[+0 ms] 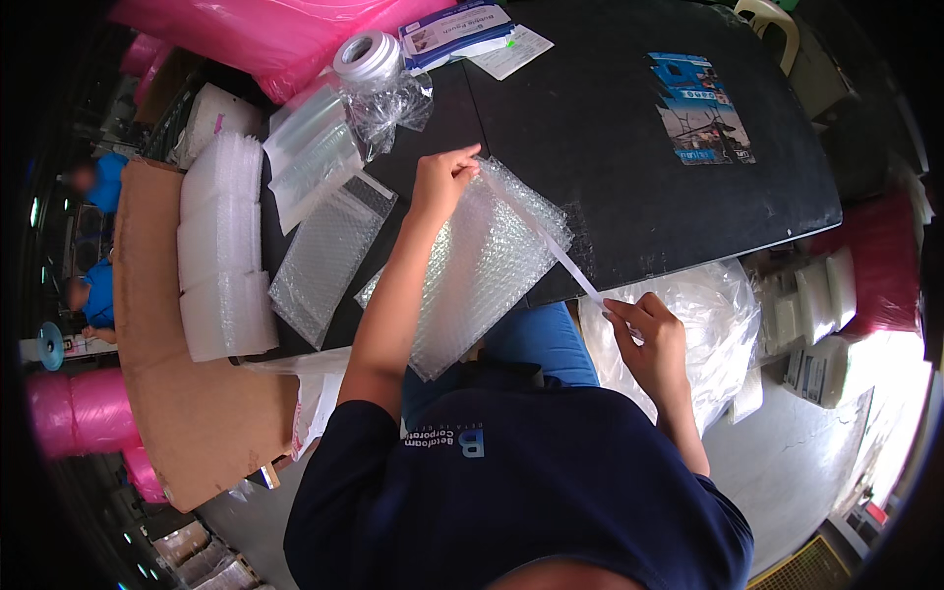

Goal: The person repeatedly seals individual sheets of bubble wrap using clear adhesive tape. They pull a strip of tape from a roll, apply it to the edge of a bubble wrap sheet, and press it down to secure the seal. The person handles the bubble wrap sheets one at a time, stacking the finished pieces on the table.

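Pinching bubble-wrap pouch (472, 265) top edge, left hand (442, 182) fingers together; right hand (649, 329) fingers clamped on white strip (551, 246).

Clear, bubble-dotted pouch (482, 265) — black table (610, 147) — pink film (265, 34), navy shirt (511, 501).

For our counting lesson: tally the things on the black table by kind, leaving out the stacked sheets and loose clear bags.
Bubble-wrap pouches: 2, one under the left hand at, one flat at
Tape rolls: 1
Printed cards or packets: 2
Total: 5
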Demonstrator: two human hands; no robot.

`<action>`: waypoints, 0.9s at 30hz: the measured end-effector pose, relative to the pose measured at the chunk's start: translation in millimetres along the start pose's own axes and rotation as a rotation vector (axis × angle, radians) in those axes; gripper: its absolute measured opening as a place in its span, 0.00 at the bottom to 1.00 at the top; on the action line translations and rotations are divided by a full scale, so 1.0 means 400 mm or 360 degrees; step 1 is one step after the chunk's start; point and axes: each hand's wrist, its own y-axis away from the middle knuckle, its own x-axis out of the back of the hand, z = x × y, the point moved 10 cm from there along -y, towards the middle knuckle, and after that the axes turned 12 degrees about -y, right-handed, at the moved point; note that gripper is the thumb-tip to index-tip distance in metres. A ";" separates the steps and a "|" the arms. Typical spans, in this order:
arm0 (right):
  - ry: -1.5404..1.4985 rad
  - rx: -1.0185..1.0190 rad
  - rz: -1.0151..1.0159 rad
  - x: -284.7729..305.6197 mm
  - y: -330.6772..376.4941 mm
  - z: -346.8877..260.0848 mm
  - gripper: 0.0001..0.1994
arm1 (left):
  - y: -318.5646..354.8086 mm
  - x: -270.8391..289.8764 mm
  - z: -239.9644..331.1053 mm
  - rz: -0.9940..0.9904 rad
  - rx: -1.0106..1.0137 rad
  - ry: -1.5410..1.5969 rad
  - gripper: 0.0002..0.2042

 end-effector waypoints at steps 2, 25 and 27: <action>0.0167 -0.0092 -0.0044 -0.006 -0.003 0.015 0.11 | -0.004 0.011 0.015 -0.0052 0.0038 -0.0002 0.23; 0.0642 -0.0466 -0.0357 -0.073 0.013 0.117 0.13 | -0.024 -0.040 -0.021 -0.0173 0.0002 -0.0036 0.36; 0.0645 -0.0463 -0.0348 -0.072 0.013 0.117 0.13 | -0.025 -0.043 -0.023 -0.0166 -0.0007 -0.0025 0.36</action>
